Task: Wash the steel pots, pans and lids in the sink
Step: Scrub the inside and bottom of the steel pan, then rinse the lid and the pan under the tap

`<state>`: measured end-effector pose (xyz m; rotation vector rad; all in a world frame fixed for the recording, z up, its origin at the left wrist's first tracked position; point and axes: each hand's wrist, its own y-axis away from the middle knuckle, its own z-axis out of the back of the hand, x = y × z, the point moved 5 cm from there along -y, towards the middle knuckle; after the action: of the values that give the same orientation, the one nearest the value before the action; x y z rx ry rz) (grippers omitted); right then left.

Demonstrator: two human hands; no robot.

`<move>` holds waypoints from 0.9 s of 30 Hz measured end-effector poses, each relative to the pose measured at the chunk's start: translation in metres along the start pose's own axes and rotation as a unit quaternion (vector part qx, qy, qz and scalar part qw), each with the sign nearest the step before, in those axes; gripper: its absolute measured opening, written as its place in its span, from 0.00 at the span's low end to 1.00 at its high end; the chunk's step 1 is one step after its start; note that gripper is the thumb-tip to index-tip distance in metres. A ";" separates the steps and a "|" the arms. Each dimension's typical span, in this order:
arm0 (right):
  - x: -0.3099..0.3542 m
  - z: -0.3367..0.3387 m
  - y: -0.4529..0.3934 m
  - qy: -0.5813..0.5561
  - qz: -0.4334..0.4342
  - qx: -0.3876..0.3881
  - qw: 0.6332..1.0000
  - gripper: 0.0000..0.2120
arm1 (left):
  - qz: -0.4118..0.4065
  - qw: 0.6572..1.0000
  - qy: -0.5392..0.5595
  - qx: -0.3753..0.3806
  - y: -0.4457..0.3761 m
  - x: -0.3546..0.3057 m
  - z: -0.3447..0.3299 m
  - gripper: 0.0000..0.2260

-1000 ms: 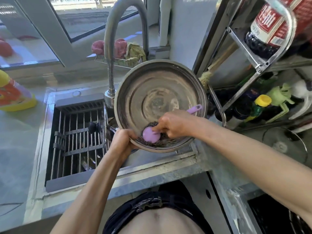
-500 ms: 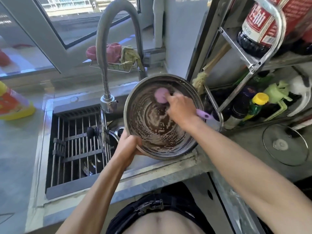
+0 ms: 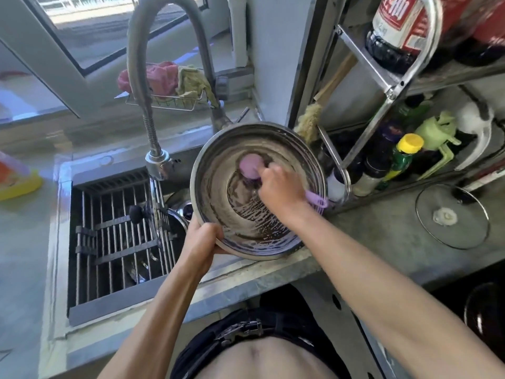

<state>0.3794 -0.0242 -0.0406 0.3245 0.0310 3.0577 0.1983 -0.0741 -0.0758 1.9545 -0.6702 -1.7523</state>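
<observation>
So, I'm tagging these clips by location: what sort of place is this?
A home kitchen, most likely: a sink with a tall faucet, a steel pan being scrubbed, and sauce bottles on a rack.

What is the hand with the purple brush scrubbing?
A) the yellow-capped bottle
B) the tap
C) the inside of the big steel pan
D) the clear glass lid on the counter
C: the right hand presses the purple brush against the soapy inside of the steel pan, which the left hand grips by its lower rim over the sink.
</observation>
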 end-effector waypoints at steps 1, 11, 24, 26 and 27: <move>0.015 -0.003 -0.001 -0.019 0.035 -0.005 0.999 0.23 | -0.003 1.000 0.002 0.002 -0.001 0.000 -0.003 0.26; -0.024 -0.027 0.021 -0.353 -0.069 -0.065 0.931 0.09 | -0.037 0.997 -0.013 -0.070 -0.010 -0.009 0.021 0.23; -0.087 -0.083 -0.015 -0.330 -0.321 -0.010 0.887 0.14 | 0.078 0.987 0.039 -0.132 -0.031 0.013 0.040 0.22; -0.083 -0.082 -0.019 -0.293 -0.336 -0.016 0.895 0.14 | 0.095 0.985 0.040 -0.137 -0.032 0.015 0.040 0.23; -0.081 -0.081 -0.019 -0.284 -0.342 -0.023 0.896 0.13 | 0.103 0.984 0.043 -0.141 -0.033 0.017 0.040 0.23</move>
<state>0.4431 -0.0118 -0.1369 0.9535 0.0337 2.1730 0.1619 -0.0581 -0.1136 1.6950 -0.5398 -1.5356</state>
